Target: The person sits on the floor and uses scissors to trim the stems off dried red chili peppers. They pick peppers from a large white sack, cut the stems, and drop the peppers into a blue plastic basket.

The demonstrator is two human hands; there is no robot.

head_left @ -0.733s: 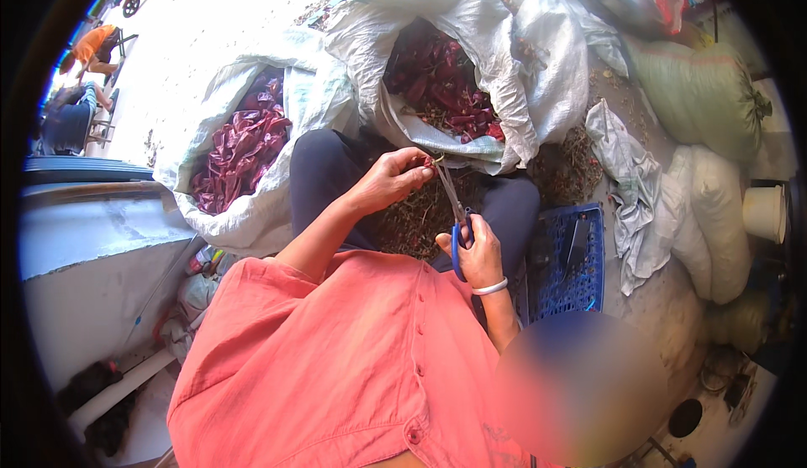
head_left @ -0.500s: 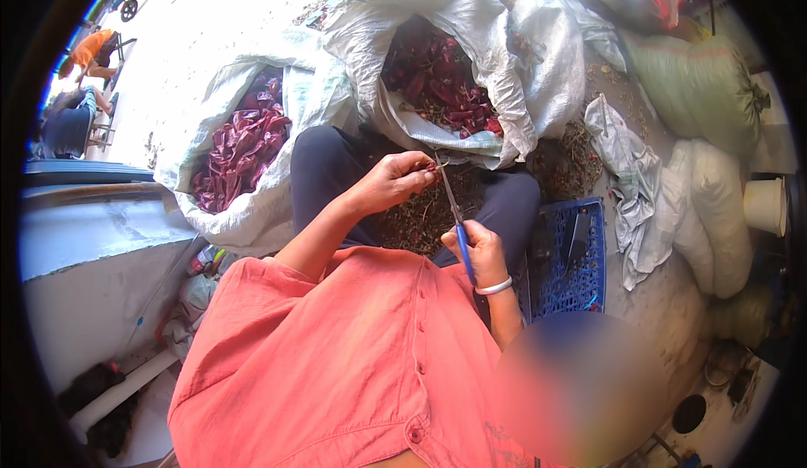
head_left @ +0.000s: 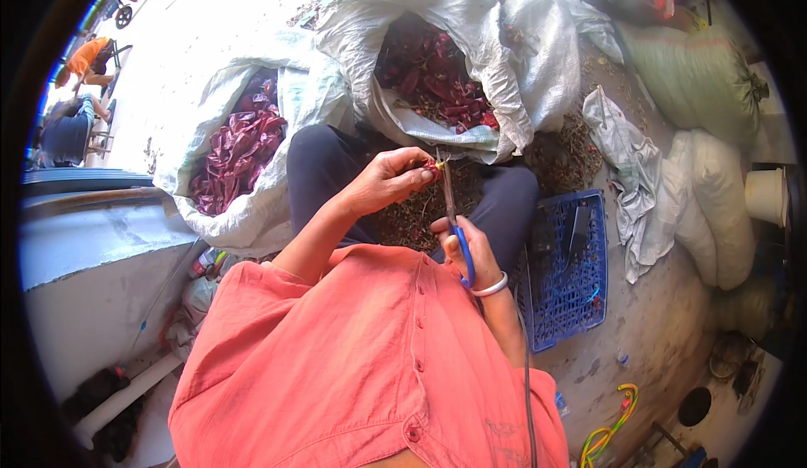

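Note:
Between the fingertips of my left hand (head_left: pixel 391 181) is a small dark red dried chili pepper (head_left: pixel 433 166), a yellowish stem end showing on its right side. My right hand (head_left: pixel 472 254) grips blue-handled scissors (head_left: pixel 450 195), their blades pointing away from me with the tips beside the pepper's stem end. A white woven sack (head_left: pixel 345 23) stands rolled open just beyond my knees, dark red dried peppers (head_left: pixel 433 73) inside. To its left, another open white sack (head_left: pixel 181 161) holds larger-looking dried red peppers (head_left: pixel 244 149).
Stem scraps (head_left: pixel 408 224) lie on the ground between my legs. A blue plastic basket (head_left: pixel 555 317) with a dark flat object stands right of my knee. Filled sacks (head_left: pixel 723 207) and a crumpled white sack (head_left: pixel 622 165) lie further right. Two people (head_left: pixel 84 60) sit far left.
The scissors have turned more upright, and their blades are now beside the pepper's stem end. Right-hand fingers have shifted on the handles. The pepper's yellowish end has come into sight.

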